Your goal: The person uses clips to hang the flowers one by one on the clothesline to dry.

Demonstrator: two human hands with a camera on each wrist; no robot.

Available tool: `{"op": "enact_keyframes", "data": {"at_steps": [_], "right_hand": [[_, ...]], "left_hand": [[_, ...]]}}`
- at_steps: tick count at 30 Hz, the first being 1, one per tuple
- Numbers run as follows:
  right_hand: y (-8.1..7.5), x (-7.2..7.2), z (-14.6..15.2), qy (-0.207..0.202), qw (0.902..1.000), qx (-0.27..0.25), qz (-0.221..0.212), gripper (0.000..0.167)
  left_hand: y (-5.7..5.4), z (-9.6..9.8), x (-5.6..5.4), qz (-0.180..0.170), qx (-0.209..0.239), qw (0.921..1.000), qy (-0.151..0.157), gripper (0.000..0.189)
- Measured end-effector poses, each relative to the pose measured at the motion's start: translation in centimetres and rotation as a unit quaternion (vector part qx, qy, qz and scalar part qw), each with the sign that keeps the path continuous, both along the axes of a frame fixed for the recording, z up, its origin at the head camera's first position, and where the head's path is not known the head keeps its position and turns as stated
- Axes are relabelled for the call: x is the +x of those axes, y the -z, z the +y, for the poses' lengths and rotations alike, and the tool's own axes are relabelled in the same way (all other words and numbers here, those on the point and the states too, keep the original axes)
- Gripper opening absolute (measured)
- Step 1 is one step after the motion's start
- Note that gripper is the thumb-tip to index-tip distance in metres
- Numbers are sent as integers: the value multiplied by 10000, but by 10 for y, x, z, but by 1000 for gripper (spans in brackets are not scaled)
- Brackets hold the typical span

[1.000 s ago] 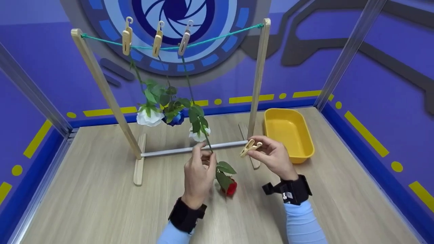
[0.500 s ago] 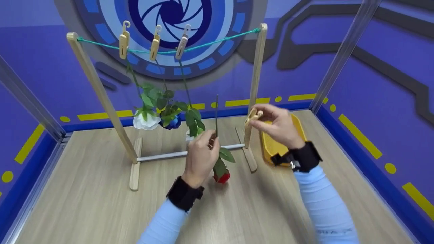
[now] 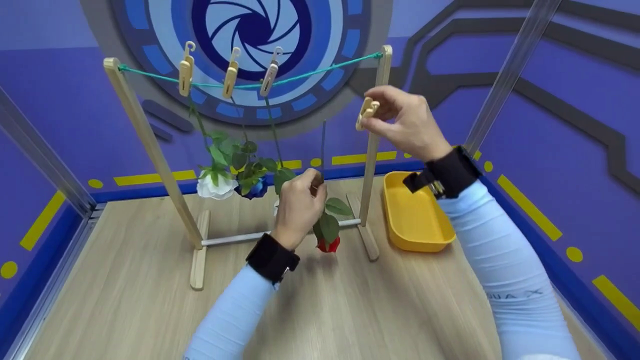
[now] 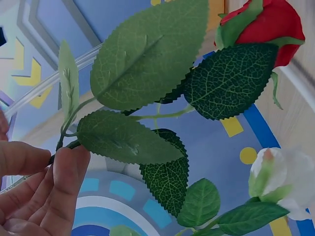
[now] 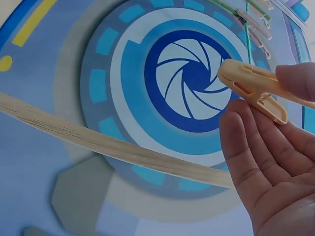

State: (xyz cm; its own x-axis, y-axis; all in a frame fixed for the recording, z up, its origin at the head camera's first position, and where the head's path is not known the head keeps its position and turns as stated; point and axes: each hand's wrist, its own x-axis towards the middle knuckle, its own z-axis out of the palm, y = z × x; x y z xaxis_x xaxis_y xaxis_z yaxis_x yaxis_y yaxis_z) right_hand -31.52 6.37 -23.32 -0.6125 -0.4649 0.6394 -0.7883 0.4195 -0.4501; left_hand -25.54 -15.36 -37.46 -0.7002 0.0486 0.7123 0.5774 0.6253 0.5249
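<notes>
My left hand (image 3: pixel 301 205) pinches the stem of a red rose (image 3: pixel 328 244), which hangs bloom down with its bare stem end pointing up. In the left wrist view, thumb and finger grip the stem beside the green leaves (image 4: pixel 147 64). Up by the right post, my right hand (image 3: pixel 407 122) holds a cream clothespin (image 3: pixel 367 114) between thumb and fingers. From the teal line (image 3: pixel 320 73), clothespins hold a white rose (image 3: pixel 216 185) and a blue rose (image 3: pixel 252 188) upside down. Another white flower (image 4: pixel 283 182) hangs behind my left hand, mostly hidden in the head view.
A wooden rack stands on the table, with a left post (image 3: pixel 150 145), a right post (image 3: pixel 372 165) and a white lower bar (image 3: pixel 235 238). Right of it sits a yellow basin (image 3: pixel 420 240). Patterned blue walls close in the back and sides.
My right hand has risen with the clothespin from beside the lower bar to near the line's height. My left hand has lifted the red rose, and its stem now points upward.
</notes>
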Motion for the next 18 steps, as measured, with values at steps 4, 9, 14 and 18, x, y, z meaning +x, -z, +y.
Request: {"op": "enact_keyframes", "data": {"at_steps": [4,9,14,18], "right_hand": [[-20,-5,-10,174,9997,126,67,30],[-43,-10,-23,289,9987,254,338,31],[-61,-12,-37,394,9971,377,534,29],[-69,-16,-48,449,9968,357,550,28]], "left_hand": [[-7,-1,-9,-139,-28,9999,-7,5],[-15,-4,-19,-301,-4,9995,-89,5],[-22,-5,-26,-325,-29,9993,-196,9],[-28,-5,-31,-320,-82,9992,-227,12]]}}
